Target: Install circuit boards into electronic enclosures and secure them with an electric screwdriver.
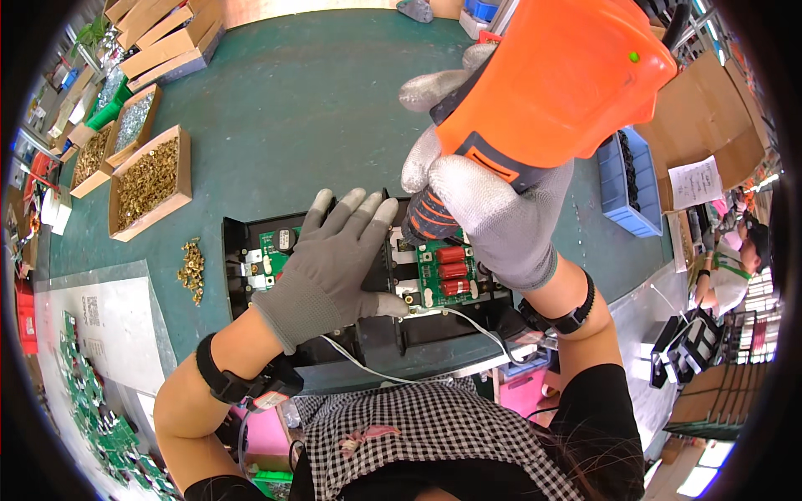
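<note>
My right hand (510, 213), in a grey glove with whitish fingers, is closed around an orange and black power screwdriver (555, 88). The tool's dark nose points down at a black plastic housing (439, 330); my hand and the tool hide its tip. Inside the housing sit a green circuit board (426, 269) with red cylindrical components (452, 273) and another green board (269, 260) on the left. Gloved too, my left hand (330, 263) lies flat across the housing's middle, fingers stretched out, thumb beside the right board. A pale cable (472, 320) runs along the housing's near side.
Left of the housing lies a loose pile of brass-coloured screws (191, 271), with a cardboard tray of similar parts (150, 184) behind it. A blue bin (628, 188) stands at right. More circuit boards (96, 405) lie at the near left. Another person (731, 280) is at far right.
</note>
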`<state>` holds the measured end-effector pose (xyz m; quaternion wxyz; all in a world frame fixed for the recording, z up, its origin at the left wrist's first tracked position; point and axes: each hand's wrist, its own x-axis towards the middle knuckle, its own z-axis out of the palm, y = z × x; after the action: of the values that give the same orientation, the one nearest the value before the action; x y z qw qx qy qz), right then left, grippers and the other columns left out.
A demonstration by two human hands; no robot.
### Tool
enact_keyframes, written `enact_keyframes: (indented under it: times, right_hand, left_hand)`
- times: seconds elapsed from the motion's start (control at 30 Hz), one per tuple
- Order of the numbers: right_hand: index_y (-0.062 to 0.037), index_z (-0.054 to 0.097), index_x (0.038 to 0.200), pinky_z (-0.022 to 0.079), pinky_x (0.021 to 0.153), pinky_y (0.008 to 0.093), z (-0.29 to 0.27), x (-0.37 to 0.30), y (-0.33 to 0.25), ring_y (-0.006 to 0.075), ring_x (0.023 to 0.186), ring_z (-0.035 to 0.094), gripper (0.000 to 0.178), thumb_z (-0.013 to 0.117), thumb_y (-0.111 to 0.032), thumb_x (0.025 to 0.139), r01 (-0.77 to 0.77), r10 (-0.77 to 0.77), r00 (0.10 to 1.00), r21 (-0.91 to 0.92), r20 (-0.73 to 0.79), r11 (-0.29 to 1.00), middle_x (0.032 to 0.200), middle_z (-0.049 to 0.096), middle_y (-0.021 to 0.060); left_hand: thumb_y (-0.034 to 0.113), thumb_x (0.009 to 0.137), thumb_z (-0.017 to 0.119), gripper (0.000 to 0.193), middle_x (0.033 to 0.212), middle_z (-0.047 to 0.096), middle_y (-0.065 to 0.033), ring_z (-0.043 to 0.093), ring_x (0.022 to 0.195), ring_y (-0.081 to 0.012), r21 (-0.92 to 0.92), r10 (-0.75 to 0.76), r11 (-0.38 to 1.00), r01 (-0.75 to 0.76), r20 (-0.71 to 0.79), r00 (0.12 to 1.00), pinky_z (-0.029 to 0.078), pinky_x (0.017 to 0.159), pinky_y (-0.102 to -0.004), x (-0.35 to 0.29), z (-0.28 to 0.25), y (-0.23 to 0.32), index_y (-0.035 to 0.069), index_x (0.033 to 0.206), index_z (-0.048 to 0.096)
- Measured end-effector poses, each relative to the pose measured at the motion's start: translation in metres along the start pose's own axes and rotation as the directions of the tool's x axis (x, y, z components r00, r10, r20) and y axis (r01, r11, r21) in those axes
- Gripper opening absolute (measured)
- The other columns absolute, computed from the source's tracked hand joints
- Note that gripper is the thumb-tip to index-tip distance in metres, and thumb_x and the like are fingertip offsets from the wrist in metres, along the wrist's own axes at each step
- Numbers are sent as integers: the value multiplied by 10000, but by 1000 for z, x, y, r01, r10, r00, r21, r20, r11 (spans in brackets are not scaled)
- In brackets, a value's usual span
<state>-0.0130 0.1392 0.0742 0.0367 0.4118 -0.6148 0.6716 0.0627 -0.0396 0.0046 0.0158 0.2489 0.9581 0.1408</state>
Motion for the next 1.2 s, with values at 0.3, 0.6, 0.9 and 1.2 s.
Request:
enact_keyframes:
  times: [0.3, 0.6, 0.9, 1.2]
  right_hand:
    - [33, 359, 1315, 539, 643, 329, 18, -8, -1, 208, 712, 643, 604, 481, 140, 733, 38, -44, 999, -200, -26, 979, 997, 633, 194]
    - [59, 433, 1239, 524, 662, 339, 23, 5, -60, 227, 703, 628, 445, 516, -106, 833, -90, 62, 988, -199, -143, 976, 1012, 630, 199]
    - [16, 383, 1295, 543, 624, 351, 84, 14, -38, 215, 692, 646, 544, 519, 68, 771, 139, -142, 979, -29, -144, 990, 1095, 618, 237]
    - [9, 360, 1312, 542, 603, 331, 99, 9, -12, 194, 673, 650, 609, 511, 119, 733, -32, 15, 963, -60, -268, 998, 1085, 629, 219]
  left_hand:
    - [684, 710, 646, 1052, 1443, 415, -212, 324, 1395, -349, -18, 2, 1000, -3, -46, 999, 154, 1172, -511, -3, 3, 1, -16, 1428, 325]
    - [654, 731, 674, 969, 1432, 381, -260, 298, 1382, -418, -70, 87, 992, -100, -173, 981, 202, 1155, -508, -48, -45, -46, 3, 1391, 393]
    - [716, 671, 666, 1043, 1462, 369, -223, 270, 1394, -440, 113, -71, 991, 74, -33, 997, 209, 1156, -507, -103, -37, -75, 31, 1411, 398]
    - [655, 644, 728, 1046, 1467, 387, -180, 250, 1409, -420, 28, -59, 998, 59, 16, 998, 184, 1173, -509, -95, -39, -83, 45, 1425, 391]
